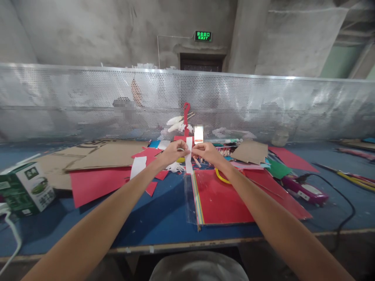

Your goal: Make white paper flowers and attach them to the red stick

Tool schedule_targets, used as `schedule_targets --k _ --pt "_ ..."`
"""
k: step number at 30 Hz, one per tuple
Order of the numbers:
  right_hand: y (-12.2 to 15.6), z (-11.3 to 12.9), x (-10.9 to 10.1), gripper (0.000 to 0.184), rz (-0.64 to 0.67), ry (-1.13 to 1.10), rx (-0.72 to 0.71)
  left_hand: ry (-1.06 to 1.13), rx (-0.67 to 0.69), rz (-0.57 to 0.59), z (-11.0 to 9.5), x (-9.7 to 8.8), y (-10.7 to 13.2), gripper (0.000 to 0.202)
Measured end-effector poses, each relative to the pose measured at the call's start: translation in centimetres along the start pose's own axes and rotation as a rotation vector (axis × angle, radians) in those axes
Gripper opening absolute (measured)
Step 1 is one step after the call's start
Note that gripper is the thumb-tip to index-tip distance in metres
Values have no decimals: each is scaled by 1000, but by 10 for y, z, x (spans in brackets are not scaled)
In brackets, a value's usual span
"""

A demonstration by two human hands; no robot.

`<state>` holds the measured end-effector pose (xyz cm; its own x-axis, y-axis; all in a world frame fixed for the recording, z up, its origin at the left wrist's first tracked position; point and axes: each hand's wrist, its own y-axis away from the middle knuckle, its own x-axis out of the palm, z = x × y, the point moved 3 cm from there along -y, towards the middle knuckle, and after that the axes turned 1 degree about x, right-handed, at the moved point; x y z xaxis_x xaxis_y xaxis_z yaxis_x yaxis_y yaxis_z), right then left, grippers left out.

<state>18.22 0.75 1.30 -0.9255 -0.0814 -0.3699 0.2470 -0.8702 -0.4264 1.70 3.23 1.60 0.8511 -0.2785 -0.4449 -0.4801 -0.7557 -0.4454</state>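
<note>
- We pinched a white paper strip [189, 165] between the fingertips of our left hand [175, 152] and right hand [207, 152].
- We held it upright over the blue table [143, 222], near the red packet [224, 205].

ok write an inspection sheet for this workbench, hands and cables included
Surface: blue tabletop, strewn with red paper scraps
Job's things: narrow white paper strip, held
Clutter: brown cardboard sheets, red-topped paper stack in clear plastic sleeve, green-and-white carton
Hands: left hand and right hand both pinching the strip
Cables: white cable, left; black cable beside purple plastic device
Surroundings: perforated metal screen, grey concrete wall, lit green exit sign
</note>
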Motion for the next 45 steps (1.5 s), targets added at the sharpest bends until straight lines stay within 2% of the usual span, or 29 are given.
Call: schedule_targets --k 15,28,38,45 --pt "0 -2 1 14 6 -29 32 -14 21 17 2 -1 0 21" --pt "-2 -7 0 14 49 -8 -74 -69 16 65 2 1 0 20" --pt "-3 -5 0 19 -37 238 -214 -202 15 44 3 2 0 25" --pt "-2 -2 2 9 -66 374 -303 -433 126 -25 6 5 -3 13"
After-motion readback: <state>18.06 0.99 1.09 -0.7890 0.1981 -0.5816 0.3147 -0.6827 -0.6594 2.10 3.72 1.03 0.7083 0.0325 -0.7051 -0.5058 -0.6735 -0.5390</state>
